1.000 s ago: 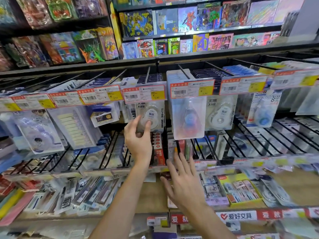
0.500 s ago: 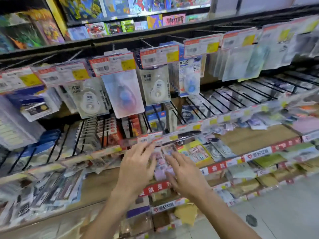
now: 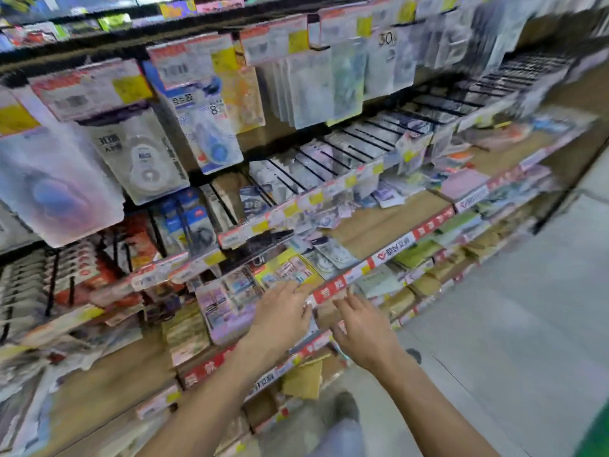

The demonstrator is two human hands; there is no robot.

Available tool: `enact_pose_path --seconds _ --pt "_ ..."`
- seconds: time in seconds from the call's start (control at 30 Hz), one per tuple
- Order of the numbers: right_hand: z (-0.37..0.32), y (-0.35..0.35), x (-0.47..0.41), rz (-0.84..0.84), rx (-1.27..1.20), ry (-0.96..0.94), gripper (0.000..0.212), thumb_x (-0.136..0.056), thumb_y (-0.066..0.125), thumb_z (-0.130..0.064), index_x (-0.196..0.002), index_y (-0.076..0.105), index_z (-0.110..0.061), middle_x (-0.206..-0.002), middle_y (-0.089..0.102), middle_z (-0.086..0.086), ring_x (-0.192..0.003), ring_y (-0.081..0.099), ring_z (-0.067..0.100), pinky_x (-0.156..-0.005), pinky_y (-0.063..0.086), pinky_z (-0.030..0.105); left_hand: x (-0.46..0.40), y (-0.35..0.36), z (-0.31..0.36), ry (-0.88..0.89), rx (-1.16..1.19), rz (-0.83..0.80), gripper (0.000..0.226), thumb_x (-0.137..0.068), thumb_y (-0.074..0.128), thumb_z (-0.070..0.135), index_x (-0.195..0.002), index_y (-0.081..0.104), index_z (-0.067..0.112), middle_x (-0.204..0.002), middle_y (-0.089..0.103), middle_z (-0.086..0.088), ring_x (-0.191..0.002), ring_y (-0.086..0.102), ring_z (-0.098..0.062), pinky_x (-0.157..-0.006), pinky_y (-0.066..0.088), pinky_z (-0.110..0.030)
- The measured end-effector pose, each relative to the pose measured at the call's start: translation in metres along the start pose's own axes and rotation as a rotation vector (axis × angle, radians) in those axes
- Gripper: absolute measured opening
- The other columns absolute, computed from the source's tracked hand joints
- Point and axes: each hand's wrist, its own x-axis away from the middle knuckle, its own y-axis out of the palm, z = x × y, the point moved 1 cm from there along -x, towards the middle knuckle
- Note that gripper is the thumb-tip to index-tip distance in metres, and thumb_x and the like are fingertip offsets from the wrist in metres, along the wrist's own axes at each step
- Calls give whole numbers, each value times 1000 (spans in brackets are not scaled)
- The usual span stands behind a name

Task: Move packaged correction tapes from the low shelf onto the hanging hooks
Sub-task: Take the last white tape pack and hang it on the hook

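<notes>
At the low shelf (image 3: 379, 225), the left hand (image 3: 283, 319) and right hand (image 3: 364, 328) reach with loose, empty fingers toward the packaged correction tapes (image 3: 227, 305). Nothing is picked up yet, so carrying them to the hanging hooks (image 3: 329, 163) remains.

Shot from a single head-worn wide-angle camera, close to the shelving, tilted down and canted, facing the low shelf (image 3: 389, 222) and the hanging hooks (image 3: 359, 143) above it. Reached into from the bottom edge by both forearms. Blurred throughout; floor (image 3: 510, 341) seen at right. No second view.
</notes>
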Motion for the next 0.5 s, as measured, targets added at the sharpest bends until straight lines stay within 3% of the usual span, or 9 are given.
enact_pose_path --seconds 0.2,0.37,0.5 --pt "62 15 -21 -90 -57 99 49 -103 42 -39 -148 40 -18 -155 39 4 -140 39 25 -108 36 34 -61 34 20 32 -41 -100 39 -98 51 30 -135 54 21 -130 59 -2 -123 52 -23 -102 41 -36" --pt "104 9 -74 -125 -46 103 45 -102 42 -37 -141 46 -17 -133 54 5 -125 50 26 -97 45 36 -117 48 24 -39 1 -141 32 -98 49 33 -126 58 19 -125 61 -2 -122 52 -23 -96 45 -37" --pt "129 11 -119 -162 -101 122 42 -102 37 -40 -135 52 -17 -128 60 6 -116 57 26 -91 49 38 -152 61 28 -128 56 -183 33 -95 49 27 -125 62 20 -125 63 -1 -121 54 -21 -97 45 -37"
